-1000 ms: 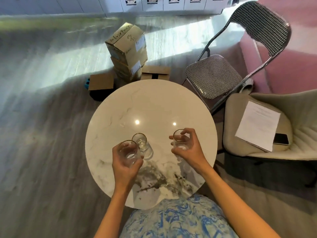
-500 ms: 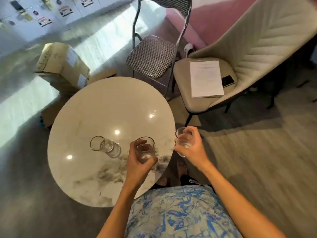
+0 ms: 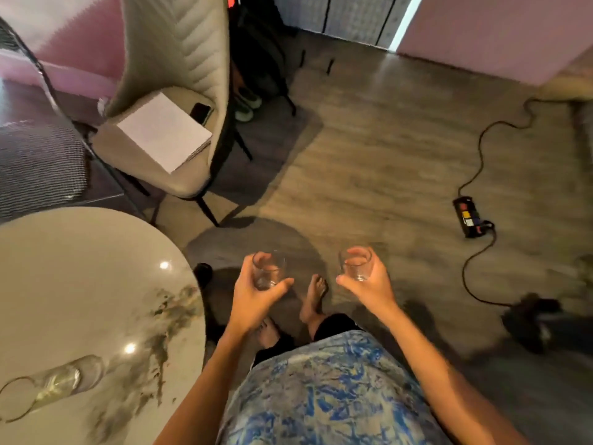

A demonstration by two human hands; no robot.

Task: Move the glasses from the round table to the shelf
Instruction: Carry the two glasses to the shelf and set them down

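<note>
My left hand [image 3: 253, 297] grips a clear glass [image 3: 268, 273] held upright over the floor, just right of the round marble table [image 3: 96, 284]. My right hand [image 3: 369, 284] grips a second clear glass [image 3: 355, 263], also upright and off the table. A third gold-rimmed glass [image 3: 54, 383] stands on the table at the lower left. No shelf is in view.
A beige padded chair [image 3: 179, 59] carrying papers [image 3: 163, 134] and a phone [image 3: 200, 111] stands behind the table, beside a checked folding chair [image 3: 38, 162]. A black power strip [image 3: 469, 216] and its cable lie on the wooden floor to the right. A dark object [image 3: 539, 322] lies at right.
Both hands carried their glasses off the table to the right as my view swung right. The table slid to the left edge; the third glass stayed on it.
</note>
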